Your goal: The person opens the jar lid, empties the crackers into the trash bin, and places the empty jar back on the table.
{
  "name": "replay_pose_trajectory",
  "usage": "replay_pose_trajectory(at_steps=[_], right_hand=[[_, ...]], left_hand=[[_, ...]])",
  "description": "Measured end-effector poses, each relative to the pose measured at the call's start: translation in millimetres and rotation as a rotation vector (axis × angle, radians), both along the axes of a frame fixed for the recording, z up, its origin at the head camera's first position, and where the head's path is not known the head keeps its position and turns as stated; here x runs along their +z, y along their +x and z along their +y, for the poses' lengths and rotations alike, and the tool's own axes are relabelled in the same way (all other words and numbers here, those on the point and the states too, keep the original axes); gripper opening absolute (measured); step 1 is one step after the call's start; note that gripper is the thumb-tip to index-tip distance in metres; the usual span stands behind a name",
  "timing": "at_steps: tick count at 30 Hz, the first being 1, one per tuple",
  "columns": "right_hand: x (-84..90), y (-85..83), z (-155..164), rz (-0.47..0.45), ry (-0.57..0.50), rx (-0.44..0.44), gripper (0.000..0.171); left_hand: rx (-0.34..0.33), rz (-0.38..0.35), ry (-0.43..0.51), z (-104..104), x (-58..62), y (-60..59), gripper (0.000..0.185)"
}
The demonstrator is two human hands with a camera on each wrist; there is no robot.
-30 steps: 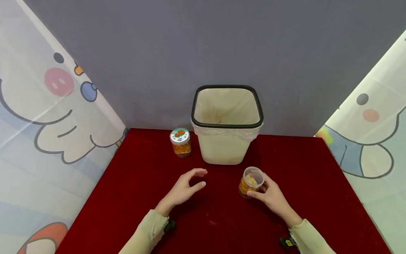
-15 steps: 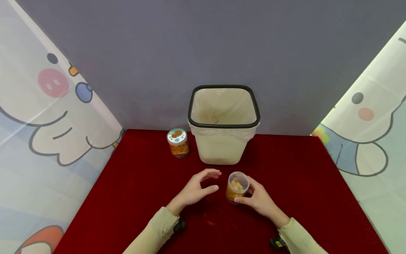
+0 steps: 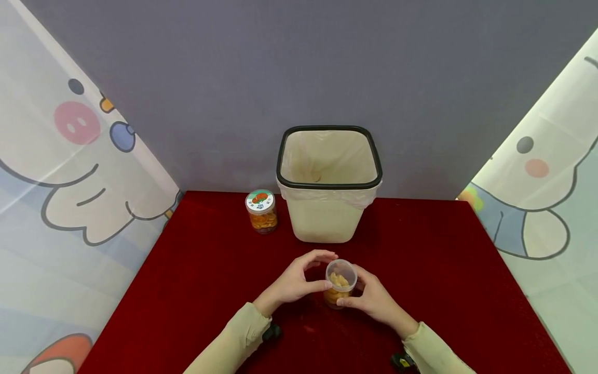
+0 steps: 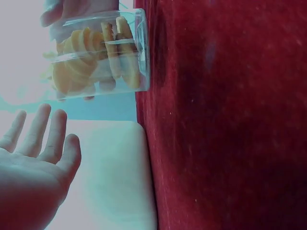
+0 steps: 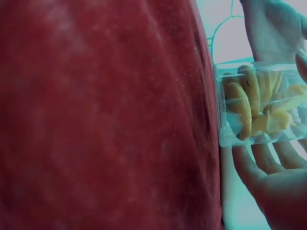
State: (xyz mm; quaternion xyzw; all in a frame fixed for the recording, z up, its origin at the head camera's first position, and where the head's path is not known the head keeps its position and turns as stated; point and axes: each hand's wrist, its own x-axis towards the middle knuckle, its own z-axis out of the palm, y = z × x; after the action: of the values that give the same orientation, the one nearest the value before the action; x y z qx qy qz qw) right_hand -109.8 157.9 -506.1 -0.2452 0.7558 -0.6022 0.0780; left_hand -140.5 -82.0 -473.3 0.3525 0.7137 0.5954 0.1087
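Observation:
An uncapped clear plastic jar point(image 3: 340, 295) stands upright, partly filled with yellow-brown snack pieces point(image 5: 240, 108). My right hand point(image 3: 375, 300) grips it from the right, with fingers behind and thumb across the front. At its left side is my left hand point(image 3: 297, 279), fingers loosely spread and thumb close to the rim. The left wrist view has these left fingers point(image 4: 56, 132) apart from the jar wall; thumb contact cannot be told. The jar's base is at or just above the red cloth. A second jar point(image 3: 262, 221), capped with a green-and-white printed lid, stands farther back on the left.
Behind the hands stands a cream bin point(image 3: 324, 218) with a black rim and a thin plastic liner; a small bit lies inside. Red cloth point(image 3: 434, 270) covers the table. A grey panel point(image 3: 327, 62) closes the back, and cartoon-printed curtains hang at both sides.
My right hand has carried the uncapped jar leftward and a little nearer to me. My left hand has moved right, up beside the jar. The bin and capped jar have stayed put.

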Motion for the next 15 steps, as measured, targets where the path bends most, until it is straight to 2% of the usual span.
replay_pose_trajectory(at_steps=[7,15], right_hand=[[-2.3,0.2,-2.9,0.019,-0.014,0.052,0.070],[-1.7,1.3,-3.9,0.004,0.023,0.089,0.073]], left_hand=[[-0.069,0.065,-0.023,2.8,-2.4,-0.6,0.067],[-0.059,0.064,-0.060,4.2,-3.7,2.3,0.071]])
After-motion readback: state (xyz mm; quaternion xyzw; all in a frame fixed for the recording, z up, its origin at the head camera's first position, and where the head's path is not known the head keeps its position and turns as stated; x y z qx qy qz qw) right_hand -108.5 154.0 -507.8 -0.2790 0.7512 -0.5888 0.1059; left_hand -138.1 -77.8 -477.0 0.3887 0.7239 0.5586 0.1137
